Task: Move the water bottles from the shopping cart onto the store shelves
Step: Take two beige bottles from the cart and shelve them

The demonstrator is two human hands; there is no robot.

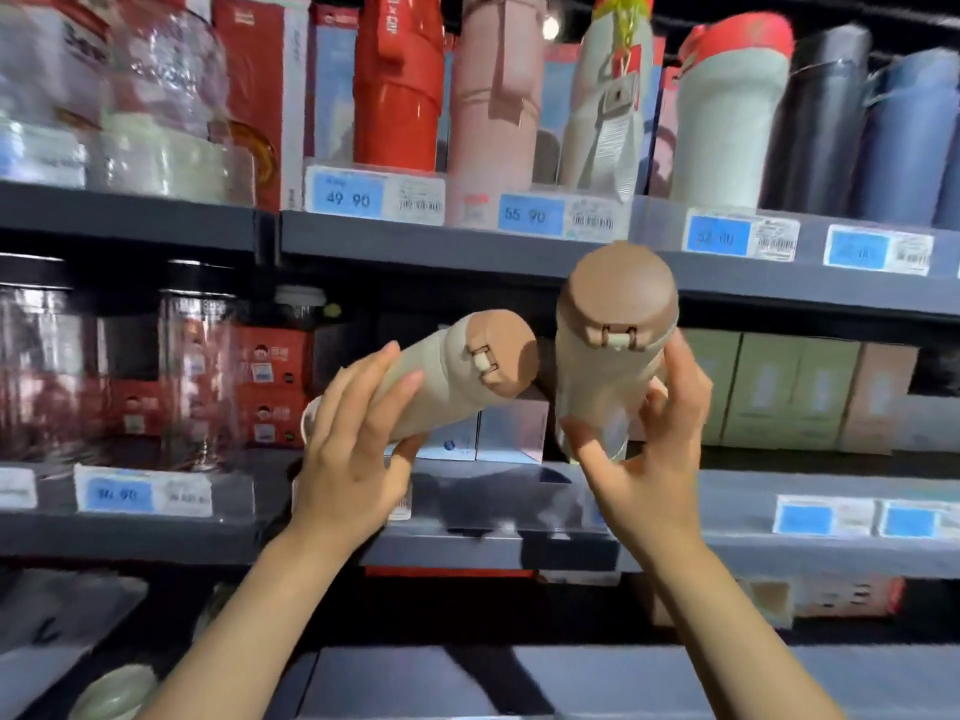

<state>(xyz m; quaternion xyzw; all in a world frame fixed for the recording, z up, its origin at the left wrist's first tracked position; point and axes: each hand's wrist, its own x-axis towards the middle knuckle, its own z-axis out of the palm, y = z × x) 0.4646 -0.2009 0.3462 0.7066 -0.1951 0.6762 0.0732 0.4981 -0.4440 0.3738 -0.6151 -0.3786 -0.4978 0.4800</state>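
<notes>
**Two brown-capped bottles held in front of the middle shelf**

I am holding one bottle in each of my hands. My left hand (353,449) is wrapping its fingers over the lower body of the left bottle (457,376), thumb underneath; that bottle is lying nearly level, its brown cap pointing right. My right hand (649,449) is gripping the right bottle (613,356) around its lower half, fingers curled on the far side, thumb on the near side; this bottle is standing close to upright, cap tilted toward me. The two caps are sitting just beside each other; I cannot tell whether they are touching. Both bottles are hanging in the air in front of the middle shelf (488,550), above its front edge. Behind them, boxes (789,387) are standing on that shelf. On the upper shelf (467,241), a red bottle (397,80) and a pink bottle (493,96) are standing behind blue price labels (348,194).
</notes>
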